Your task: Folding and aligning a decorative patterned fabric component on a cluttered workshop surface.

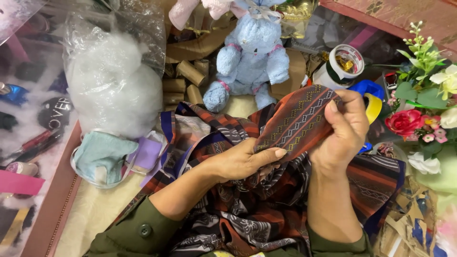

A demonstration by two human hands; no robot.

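Fingers of right hand closed tight on top edge of striped cloth, lifting a fold up, likely to pull it flat. Left hand pressed on same fold from the left, thumb on top, grip shut too, likely to keep it from slipping. Rest of cloth heaped low in the middle, near, over both green sleeves. Further out: blue teddy bear sitting far behind. Tape roll far right. Bag of white stuffing far left. Fake flowers at right edge.
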